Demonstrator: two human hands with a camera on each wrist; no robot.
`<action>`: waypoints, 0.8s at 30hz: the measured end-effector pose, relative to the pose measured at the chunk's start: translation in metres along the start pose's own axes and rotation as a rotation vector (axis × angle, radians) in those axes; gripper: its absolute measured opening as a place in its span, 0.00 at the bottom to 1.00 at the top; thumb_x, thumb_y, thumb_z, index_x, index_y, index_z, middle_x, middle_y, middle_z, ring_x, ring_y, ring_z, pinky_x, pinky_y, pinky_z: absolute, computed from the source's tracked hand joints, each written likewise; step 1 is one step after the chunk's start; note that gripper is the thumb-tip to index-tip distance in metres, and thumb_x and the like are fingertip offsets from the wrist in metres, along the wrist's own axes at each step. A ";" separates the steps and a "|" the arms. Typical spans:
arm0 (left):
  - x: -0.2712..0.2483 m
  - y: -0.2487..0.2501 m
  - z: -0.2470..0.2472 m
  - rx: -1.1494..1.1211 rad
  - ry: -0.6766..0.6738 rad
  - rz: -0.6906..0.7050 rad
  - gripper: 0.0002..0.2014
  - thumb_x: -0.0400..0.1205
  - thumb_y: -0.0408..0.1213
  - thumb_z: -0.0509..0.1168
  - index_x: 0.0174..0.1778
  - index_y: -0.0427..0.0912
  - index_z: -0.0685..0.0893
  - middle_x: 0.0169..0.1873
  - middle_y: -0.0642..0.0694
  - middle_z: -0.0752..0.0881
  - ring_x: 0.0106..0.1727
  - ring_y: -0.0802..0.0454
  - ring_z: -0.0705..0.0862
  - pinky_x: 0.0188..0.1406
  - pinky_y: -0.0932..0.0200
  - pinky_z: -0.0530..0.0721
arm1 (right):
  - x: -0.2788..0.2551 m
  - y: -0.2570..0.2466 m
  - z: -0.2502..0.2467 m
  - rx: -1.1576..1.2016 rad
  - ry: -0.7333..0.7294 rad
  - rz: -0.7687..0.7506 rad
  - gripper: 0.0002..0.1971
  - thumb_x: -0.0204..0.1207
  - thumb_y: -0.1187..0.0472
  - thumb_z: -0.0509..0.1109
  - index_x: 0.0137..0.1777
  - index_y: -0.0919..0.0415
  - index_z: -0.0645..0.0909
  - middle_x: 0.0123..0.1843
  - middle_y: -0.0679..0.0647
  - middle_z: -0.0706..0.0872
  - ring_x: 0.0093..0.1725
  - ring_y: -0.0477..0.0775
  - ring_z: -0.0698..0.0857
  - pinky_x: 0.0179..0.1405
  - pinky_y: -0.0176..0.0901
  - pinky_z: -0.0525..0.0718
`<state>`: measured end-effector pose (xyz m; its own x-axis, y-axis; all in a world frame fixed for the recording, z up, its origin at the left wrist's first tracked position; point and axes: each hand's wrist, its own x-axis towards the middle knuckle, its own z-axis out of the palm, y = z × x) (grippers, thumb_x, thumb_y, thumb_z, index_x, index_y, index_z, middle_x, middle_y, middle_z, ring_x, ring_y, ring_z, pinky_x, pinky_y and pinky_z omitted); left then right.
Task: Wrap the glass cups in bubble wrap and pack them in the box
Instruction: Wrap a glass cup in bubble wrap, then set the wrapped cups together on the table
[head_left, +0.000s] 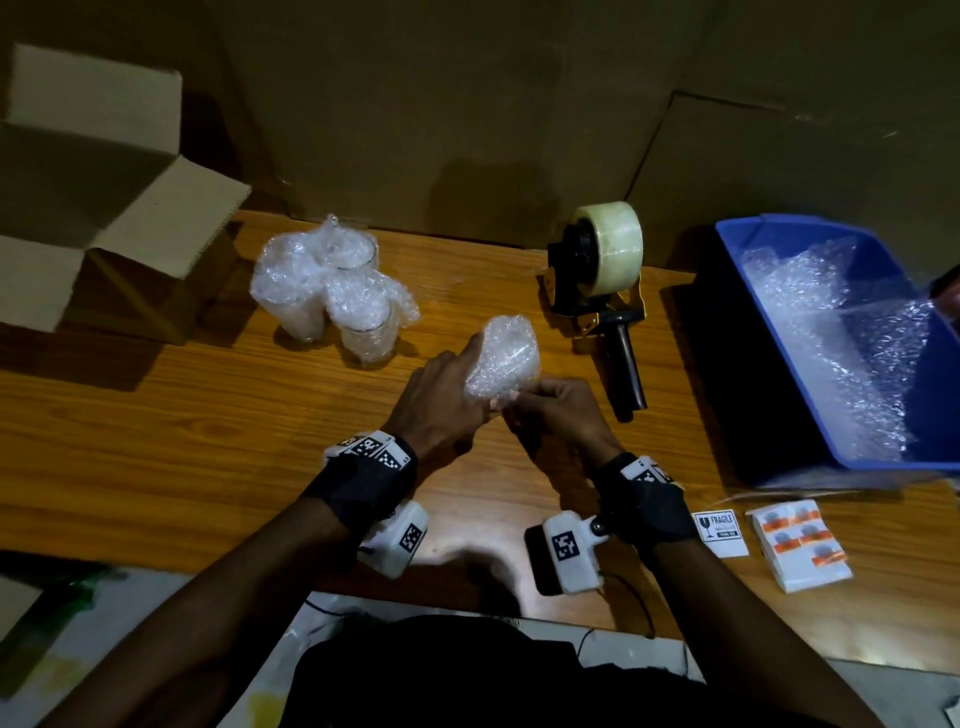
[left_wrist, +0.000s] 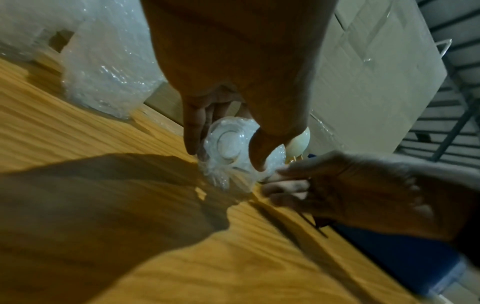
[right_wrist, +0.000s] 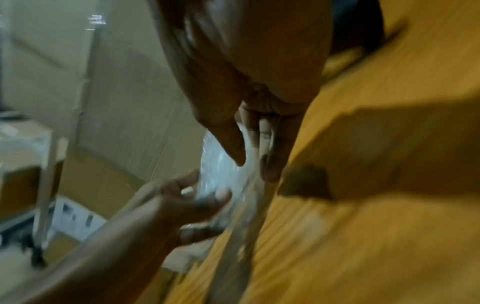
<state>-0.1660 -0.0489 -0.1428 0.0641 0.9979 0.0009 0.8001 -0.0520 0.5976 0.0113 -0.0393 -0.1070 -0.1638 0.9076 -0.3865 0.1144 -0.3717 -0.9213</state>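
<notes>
A glass cup wrapped in bubble wrap is held above the middle of the wooden table. My left hand grips it from the left, fingers and thumb curled round it. The left wrist view shows the cup's round base between thumb and fingers. My right hand pinches the loose end of the wrap at the cup's near end. Three wrapped cups stand together at the back left. The open cardboard box sits at the far left.
A tape dispenser with a clear roll lies right of the hands. A blue bin at the right holds bubble wrap sheets. A fragile sticker and a stack of labels lie near the front right edge. Cardboard panels stand behind the table.
</notes>
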 end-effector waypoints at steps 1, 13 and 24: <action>-0.001 -0.001 0.001 0.031 -0.002 -0.004 0.50 0.77 0.62 0.71 0.89 0.45 0.53 0.61 0.35 0.83 0.59 0.38 0.83 0.52 0.47 0.84 | 0.002 -0.002 -0.010 -0.118 0.017 -0.045 0.07 0.77 0.73 0.73 0.45 0.81 0.84 0.36 0.67 0.84 0.27 0.51 0.82 0.28 0.41 0.83; -0.008 0.004 -0.003 0.058 0.082 0.018 0.42 0.74 0.46 0.77 0.84 0.42 0.68 0.59 0.37 0.88 0.56 0.40 0.87 0.45 0.54 0.83 | 0.060 -0.013 -0.084 -0.586 0.445 0.051 0.24 0.67 0.42 0.82 0.54 0.59 0.85 0.51 0.57 0.90 0.50 0.57 0.88 0.50 0.53 0.86; -0.010 0.002 -0.001 0.071 0.121 0.049 0.37 0.77 0.49 0.73 0.81 0.38 0.73 0.61 0.38 0.89 0.55 0.40 0.87 0.46 0.50 0.85 | 0.082 -0.032 -0.084 -0.382 0.256 0.057 0.16 0.61 0.49 0.73 0.45 0.57 0.88 0.43 0.55 0.94 0.39 0.58 0.89 0.38 0.55 0.84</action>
<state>-0.1657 -0.0584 -0.1406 0.0355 0.9911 0.1280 0.8380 -0.0993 0.5366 0.0769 0.0635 -0.1061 0.0953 0.9245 -0.3691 0.4767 -0.3679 -0.7984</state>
